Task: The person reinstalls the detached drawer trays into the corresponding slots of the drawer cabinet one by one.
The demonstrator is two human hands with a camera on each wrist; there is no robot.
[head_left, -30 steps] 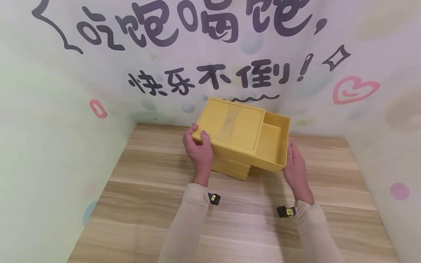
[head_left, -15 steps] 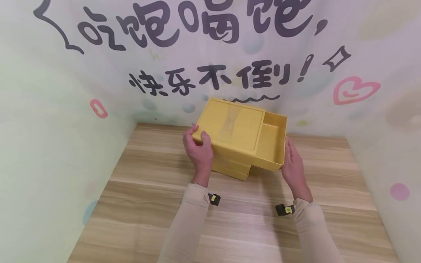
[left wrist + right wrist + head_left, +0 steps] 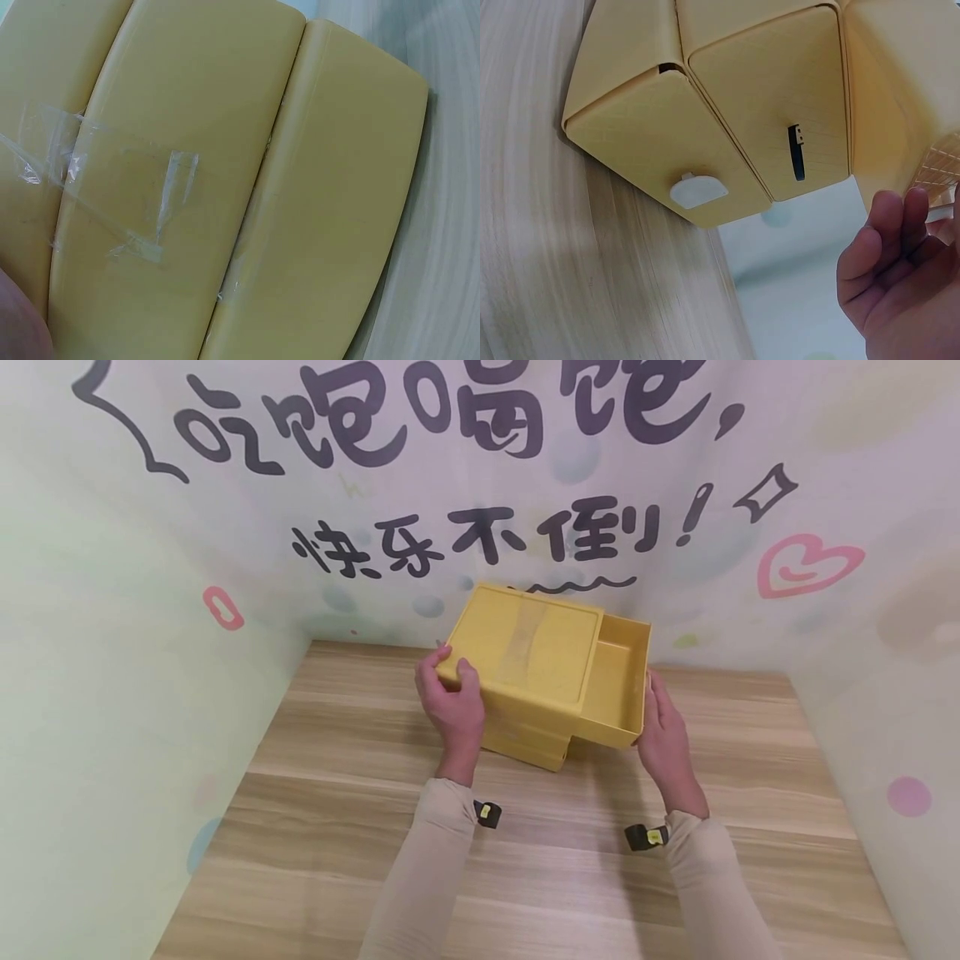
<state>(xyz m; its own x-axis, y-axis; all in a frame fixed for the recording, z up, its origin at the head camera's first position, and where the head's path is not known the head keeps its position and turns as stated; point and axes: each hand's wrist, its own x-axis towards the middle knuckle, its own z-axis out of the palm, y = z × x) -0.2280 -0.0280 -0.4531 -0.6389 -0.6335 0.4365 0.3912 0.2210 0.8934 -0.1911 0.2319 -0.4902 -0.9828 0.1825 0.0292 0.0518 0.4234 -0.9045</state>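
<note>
A yellow drawer cabinet (image 3: 517, 647) stands on the wooden table, its top drawer (image 3: 617, 681) pulled partly out to the right. No contents show in the visible part of that drawer. My left hand (image 3: 453, 706) grips the cabinet's left end at the top edge, thumb and fingers spread over the corner. At the drawer's front, my right hand (image 3: 663, 735) has its fingers curled round a white knob (image 3: 939, 213), mostly covered by the fingers. Below, two drawers are closed, one with a black handle (image 3: 796, 152), the other with a white knob (image 3: 697, 191).
Clear tape (image 3: 124, 187) runs across the cabinet's side. The wooden table (image 3: 360, 843) extends in front and to both sides. A printed wall covering (image 3: 480, 477) rises right behind the cabinet, with pale walls left and right.
The top drawer has slid a little to the left into the cabinet, my right hand moving with it. My left hand and the cabinet have stayed in place.
</note>
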